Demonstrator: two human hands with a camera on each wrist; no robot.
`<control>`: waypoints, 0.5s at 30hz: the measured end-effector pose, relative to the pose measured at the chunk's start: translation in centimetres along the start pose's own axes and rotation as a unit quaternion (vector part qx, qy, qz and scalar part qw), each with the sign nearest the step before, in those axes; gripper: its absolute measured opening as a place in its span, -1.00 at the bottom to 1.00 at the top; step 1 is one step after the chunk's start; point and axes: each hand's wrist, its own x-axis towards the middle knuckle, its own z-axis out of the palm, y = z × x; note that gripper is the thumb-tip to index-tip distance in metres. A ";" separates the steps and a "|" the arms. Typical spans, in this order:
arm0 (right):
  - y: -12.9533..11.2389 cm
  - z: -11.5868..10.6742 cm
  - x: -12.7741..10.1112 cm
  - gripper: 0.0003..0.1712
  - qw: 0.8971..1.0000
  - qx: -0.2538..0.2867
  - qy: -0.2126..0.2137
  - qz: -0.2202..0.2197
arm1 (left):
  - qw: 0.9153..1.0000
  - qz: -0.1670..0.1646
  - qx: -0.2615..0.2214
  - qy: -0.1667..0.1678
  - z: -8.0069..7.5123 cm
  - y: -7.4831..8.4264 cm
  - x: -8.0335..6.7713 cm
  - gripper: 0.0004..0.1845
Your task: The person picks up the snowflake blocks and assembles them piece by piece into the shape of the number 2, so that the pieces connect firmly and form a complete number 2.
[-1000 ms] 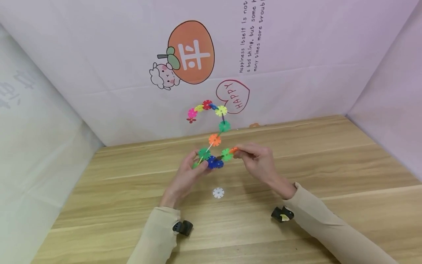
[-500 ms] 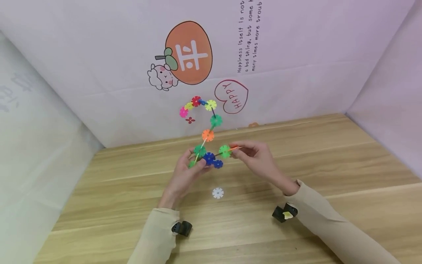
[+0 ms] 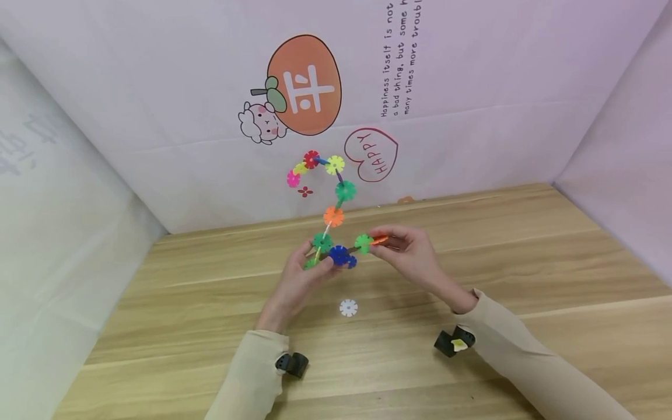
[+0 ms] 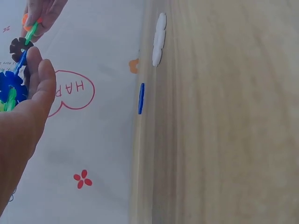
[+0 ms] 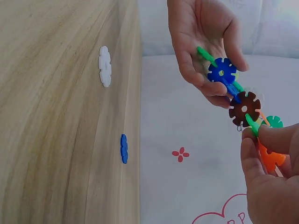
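Observation:
A chain of notched plastic discs is held up above the table. My left hand (image 3: pixel 299 283) holds it by the lower bend, its thumb against a dark blue disc (image 3: pixel 338 255). From there the chain curves up past a green disc (image 3: pixel 345 191) to a free pink disc (image 3: pixel 293 179). The thumb and fingers of my right hand (image 3: pixel 415 256) pinch the other end, where a light green disc (image 3: pixel 362 243) joins an orange disc (image 3: pixel 380 240). Between the two hands sits a brown disc (image 5: pixel 244 108), plainest in the right wrist view.
A loose white disc (image 3: pixel 348 308) lies on the wooden table (image 3: pixel 210 326) nearer the body. A loose blue disc (image 5: pixel 124 149) lies farther back, under the chain. Behind the table hangs a printed white cloth (image 3: pixel 446 146).
The upper, free part of the chain has swung left. The orange disc at the right hand has shifted slightly right and lies flatter. Both hands keep their hold.

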 end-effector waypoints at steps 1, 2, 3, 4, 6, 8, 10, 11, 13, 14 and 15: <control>0.0 0.0 0.0 -0.74 1.000 -0.001 -0.001 0.000 | 1.000 0.001 -0.003 0.000 0.0 0.0 0.0 -0.65; 0.0 0.0 0.0 -0.74 1.000 -0.002 -0.001 -0.002 | 1.000 0.002 -0.006 0.002 0.0 0.0 0.0 -0.67; 0.0 0.0 0.0 -0.75 1.000 -0.004 -0.002 -0.004 | 1.000 0.001 -0.011 0.002 0.0 0.0 0.0 -0.68; 0.0 0.0 0.0 -0.75 1.000 -0.007 -0.003 -0.007 | 1.000 -0.001 -0.015 0.003 0.0 0.0 0.0 -0.69; -0.1 0.0 0.0 -0.75 1.000 -0.009 -0.004 -0.013 | 1.000 -0.007 -0.022 0.006 0.0 0.0 0.0 -0.71; -0.1 0.1 -0.1 -0.75 1.000 -0.009 -0.004 -0.020 | 1.000 -0.012 -0.025 0.009 0.1 -0.1 0.1 -0.71; -0.1 0.2 0.0 -0.75 1.000 -0.007 -0.003 -0.028 | 0.999 -0.016 -0.027 0.015 0.1 -0.1 0.1 -0.71; -0.1 0.2 0.0 -0.75 0.999 -0.006 -0.002 -0.032 | 0.999 -0.016 -0.027 0.017 0.1 -0.2 0.1 -0.71; 0.1 0.3 0.0 -0.75 0.999 -0.007 0.000 -0.040 | 0.999 -0.017 -0.029 0.023 0.2 -0.2 0.1 -0.70; 0.1 0.4 0.0 -0.75 0.999 -0.009 0.000 -0.044 | 0.999 -0.017 -0.030 0.026 0.2 -0.2 0.1 -0.70; 0.2 0.4 0.0 -0.75 0.999 -0.010 0.001 -0.047 | 0.999 -0.017 -0.031 0.027 0.2 -0.2 0.1 -0.70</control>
